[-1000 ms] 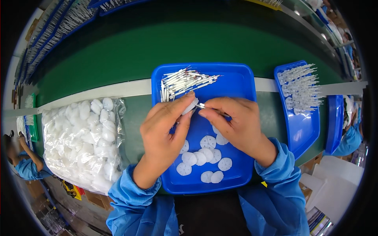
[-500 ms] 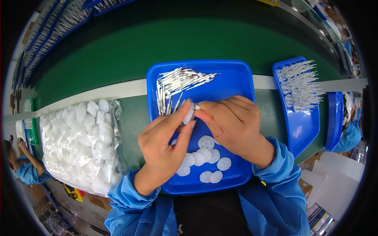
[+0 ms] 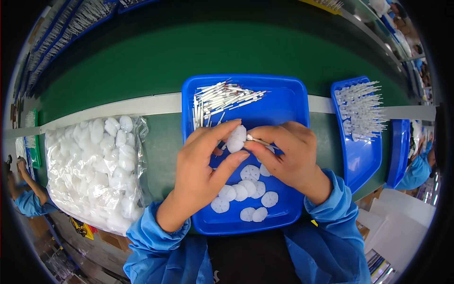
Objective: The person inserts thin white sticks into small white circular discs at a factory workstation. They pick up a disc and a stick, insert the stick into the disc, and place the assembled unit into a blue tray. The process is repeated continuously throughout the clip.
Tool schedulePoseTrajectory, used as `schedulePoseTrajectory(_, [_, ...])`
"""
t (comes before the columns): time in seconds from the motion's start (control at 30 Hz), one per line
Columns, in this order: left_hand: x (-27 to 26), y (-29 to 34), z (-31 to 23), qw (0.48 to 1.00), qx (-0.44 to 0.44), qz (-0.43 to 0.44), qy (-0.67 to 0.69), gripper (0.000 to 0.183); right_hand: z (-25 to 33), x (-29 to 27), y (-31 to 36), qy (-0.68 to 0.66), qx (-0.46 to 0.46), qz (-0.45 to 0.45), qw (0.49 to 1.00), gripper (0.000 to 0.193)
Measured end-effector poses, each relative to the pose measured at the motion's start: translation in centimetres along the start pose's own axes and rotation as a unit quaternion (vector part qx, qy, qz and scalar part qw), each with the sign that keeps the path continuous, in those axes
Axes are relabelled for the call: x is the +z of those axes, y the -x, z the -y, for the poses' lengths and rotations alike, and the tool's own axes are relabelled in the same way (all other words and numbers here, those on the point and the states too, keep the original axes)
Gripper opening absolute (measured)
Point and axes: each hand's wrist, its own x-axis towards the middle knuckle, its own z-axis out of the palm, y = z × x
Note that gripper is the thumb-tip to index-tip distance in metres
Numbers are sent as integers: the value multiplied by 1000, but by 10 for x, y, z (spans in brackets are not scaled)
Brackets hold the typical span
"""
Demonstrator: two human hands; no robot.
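Over the blue tray (image 3: 203, 226), my left hand (image 3: 203, 158) pinches a white, roughly round plastic disc (image 3: 236, 139) between thumb and fingers, its face tilted toward me. My right hand (image 3: 288, 149) holds a thin white stick (image 3: 260, 140) with a pale rounded tip, between thumb and forefinger. The tip is close to the disc's right edge; I cannot tell whether they touch. Several similar discs (image 3: 240, 191) lie in the near half of the tray. Heaped in its far left corner are thin white sticks (image 3: 222, 97), some with dark reddish ends.
At left lies a clear plastic bag (image 3: 94, 165) full of white discs. A second blue tray (image 3: 362, 163) at right carries several upright white stick pieces (image 3: 362, 109). Another blue tray (image 3: 399, 154) stands beyond it. Other people in blue sleeves sit at both far sides.
The disc has turned from edge-on to showing its face. My right hand has drawn slightly right, and more of the stick shows. The view has shifted a little.
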Motion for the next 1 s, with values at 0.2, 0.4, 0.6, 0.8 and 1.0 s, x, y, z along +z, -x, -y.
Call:
schedulePoseTrajectory(0.2, [0, -2, -7, 994, 66, -78, -37, 53, 0, -4, -8, -254, 102, 25, 962, 41])
schedulePoseTrajectory(0.4, [5, -3, -9, 981, 142, -96, -93, 51, 3, 9, 2, -347, 139, 28, 927, 36])
schedulePoseTrajectory(0.6, [8, -2, -7, 973, 173, -111, -106, 53, 9, 7, 3, -411, 163, 49, 896, 33])
schedulePoseTrajectory(0.8, [11, -1, -4, 967, 198, -141, -74, 52, 8, 7, 6, -487, 170, 65, 855, 35])
schedulePoseTrajectory(1.0, [10, -1, -2, 965, 214, -113, -105, 51, 9, 3, 2, -403, 165, 51, 899, 24])
